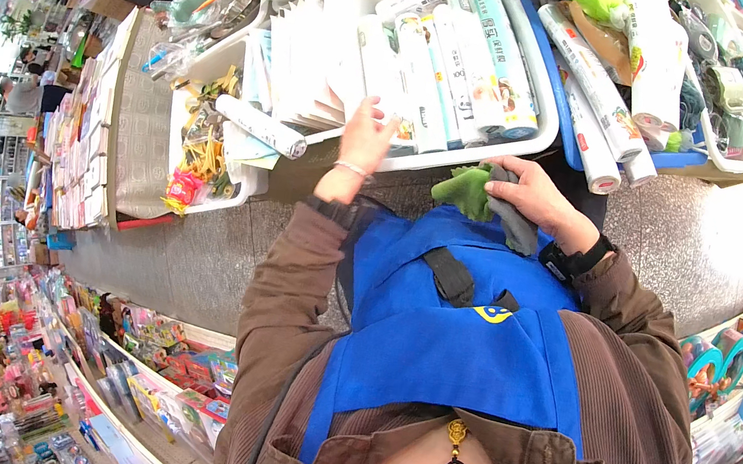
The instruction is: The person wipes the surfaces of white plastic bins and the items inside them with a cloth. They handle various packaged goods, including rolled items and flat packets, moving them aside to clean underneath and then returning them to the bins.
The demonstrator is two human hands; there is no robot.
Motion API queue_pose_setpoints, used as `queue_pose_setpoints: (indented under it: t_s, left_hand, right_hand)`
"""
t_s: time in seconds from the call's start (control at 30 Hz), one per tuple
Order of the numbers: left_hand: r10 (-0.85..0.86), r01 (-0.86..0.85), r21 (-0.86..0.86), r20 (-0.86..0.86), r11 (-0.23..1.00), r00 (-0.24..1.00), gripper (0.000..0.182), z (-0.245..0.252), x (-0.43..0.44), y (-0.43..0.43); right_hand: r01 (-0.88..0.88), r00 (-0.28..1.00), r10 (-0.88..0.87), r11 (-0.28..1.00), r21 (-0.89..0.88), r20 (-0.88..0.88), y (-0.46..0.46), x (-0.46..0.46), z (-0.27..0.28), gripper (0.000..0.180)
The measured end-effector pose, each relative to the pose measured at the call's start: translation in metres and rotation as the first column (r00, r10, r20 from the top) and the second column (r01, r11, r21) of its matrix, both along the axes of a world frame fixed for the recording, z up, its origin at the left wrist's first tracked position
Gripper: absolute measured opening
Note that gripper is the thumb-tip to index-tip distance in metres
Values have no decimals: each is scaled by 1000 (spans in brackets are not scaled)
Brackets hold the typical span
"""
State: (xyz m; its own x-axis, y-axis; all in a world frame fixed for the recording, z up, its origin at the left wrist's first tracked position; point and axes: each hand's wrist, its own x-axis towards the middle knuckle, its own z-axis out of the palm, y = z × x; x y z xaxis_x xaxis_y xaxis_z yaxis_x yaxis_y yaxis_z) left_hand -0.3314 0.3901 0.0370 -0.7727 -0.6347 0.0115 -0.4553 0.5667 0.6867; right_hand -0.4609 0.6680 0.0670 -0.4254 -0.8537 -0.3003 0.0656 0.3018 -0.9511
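Note:
My left hand point(365, 140) is raised at the near rim of a white plastic basket point(545, 125), its fingers apart and holding nothing. Boxed and wrapped rolls point(440, 72) that look like cling film lie side by side in this basket, close to its fingertips. To their left, flat white packets point(307, 61) stand in a row. My right hand point(530, 195) grips a crumpled green cloth point(463, 190) and a grey cloth point(515, 222), just below the basket rim and above my blue apron point(455, 347).
A loose white roll point(260, 127) lies across the left basket, above yellow-tied small goods point(201, 154). More white rolls point(591, 135) jut from a blue basket at right. A patterned table cover point(155, 125) stands left, shelves of packaged goods point(174, 376) behind me.

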Motion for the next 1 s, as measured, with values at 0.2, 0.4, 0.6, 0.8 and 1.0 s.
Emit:
queue_pose_setpoints:
  t_s: [0.2,0.4,0.6,0.8,1.0]
  left_hand:
    - [-78,59,66,356,996,931,98,-70,-65,17]
    - [-16,-56,298,234,953,972,83,-77,-69,16]
    - [179,-5,930,-66,368,982,35,-5,-20,-3]
    - [-111,105,896,-63,431,992,44,14,73,17]
    - [-16,90,854,-95,513,995,62,-4,125,30]
  right_hand:
    - [27,1000,-27,998,49,4,22,-1,6,43]
    - [63,998,-63,998,-8,-3,21,-1,19,40]
    - [84,967,-137,967,-240,-214,-24,-11,47,42]
    - [-306,839,26,849,-431,-544,-103,33,37,38]
    - [-636,369,24,735,-234,-929,-140,82,-15,30]
